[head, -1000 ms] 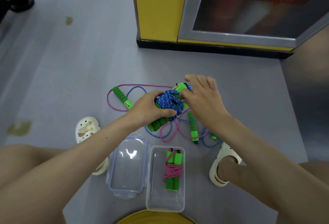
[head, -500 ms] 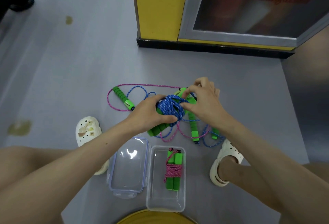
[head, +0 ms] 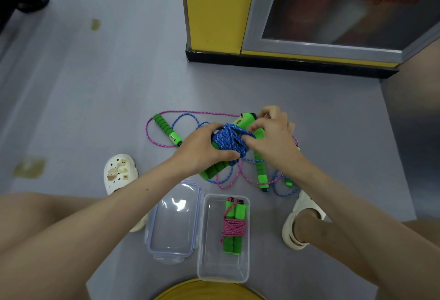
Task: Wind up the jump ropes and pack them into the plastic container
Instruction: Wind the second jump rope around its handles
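Note:
My left hand point(head: 202, 148) grips a pair of green foam handles wound with blue rope point(head: 228, 141), held just above the floor. My right hand point(head: 271, 137) pinches the blue cord at the bundle's upper end, near the handle tops. Loose blue cord trails down to the floor below. A pink jump rope point(head: 166, 130) with green handles lies unwound and tangled on the floor beneath. The clear plastic container point(head: 246, 273) stands in front of me with a wound pink rope bundle point(head: 233, 227) inside.
The container's clear lid point(head: 173, 225) lies to its left. My feet in white clogs point(head: 120, 172) sit on either side. A yellow cabinet point(head: 214, 9) with a glass door stands beyond. A yellow round edge point(head: 204, 291) is at the bottom.
My right hand has drawn closer over the top of the bundle, its fingers curling onto the blue cord. The bundle shifted slightly towards me in my left hand.

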A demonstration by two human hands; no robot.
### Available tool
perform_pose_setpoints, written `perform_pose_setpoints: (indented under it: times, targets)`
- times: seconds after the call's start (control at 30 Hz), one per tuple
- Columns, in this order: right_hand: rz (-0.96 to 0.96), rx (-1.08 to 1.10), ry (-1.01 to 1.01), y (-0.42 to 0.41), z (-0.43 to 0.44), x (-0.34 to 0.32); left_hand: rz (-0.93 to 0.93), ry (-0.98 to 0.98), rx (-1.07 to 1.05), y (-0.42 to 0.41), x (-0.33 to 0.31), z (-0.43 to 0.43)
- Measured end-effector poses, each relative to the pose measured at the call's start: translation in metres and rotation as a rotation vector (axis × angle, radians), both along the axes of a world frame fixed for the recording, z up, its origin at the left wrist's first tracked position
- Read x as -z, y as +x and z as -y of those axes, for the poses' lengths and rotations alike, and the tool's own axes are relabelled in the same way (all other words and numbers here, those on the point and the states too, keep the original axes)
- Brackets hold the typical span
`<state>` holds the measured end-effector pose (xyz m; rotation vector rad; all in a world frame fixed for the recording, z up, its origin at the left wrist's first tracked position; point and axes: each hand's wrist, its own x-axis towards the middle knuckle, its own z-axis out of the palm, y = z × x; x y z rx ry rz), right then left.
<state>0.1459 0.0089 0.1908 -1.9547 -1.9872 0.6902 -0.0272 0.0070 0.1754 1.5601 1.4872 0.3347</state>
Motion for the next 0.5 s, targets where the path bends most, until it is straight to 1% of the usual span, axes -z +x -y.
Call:
perform_pose_setpoints:
  times: [0.07, 0.13, 0.27, 0.33, 0.43, 0.5]
  targets:
    - [-0.105, 0.039, -0.088, -0.0013, -0.0006, -0.0055, -0.041, 0.028, -0.027, -0.0017, -0.0012, -0.0016]
    - [-0.154, 0.092, -0.152, -0.0023, -0.0014, -0.0062, -0.107, 0.084, -0.030, -0.0016, -0.0018, -0.0007]
    - [-0.351, 0.283, -0.285, -0.0016, -0.0073, -0.0011, -0.172, 0.180, 0.008, 0.0044, -0.0004, 0.0080]
    - [-0.360, 0.293, -0.293, -0.0011, -0.0074, -0.0006, -0.182, 0.198, 0.005, 0.0048, 0.0003, 0.0074]
    - [-0.325, 0.237, -0.212, -0.0011, -0.0071, -0.0028, -0.182, 0.191, 0.018, 0.0041, 0.0001, 0.0045]
    - [-0.275, 0.183, -0.193, -0.0007, -0.0075, -0.0040, -0.177, 0.185, 0.025, 0.0039, 0.0003, 0.0043]
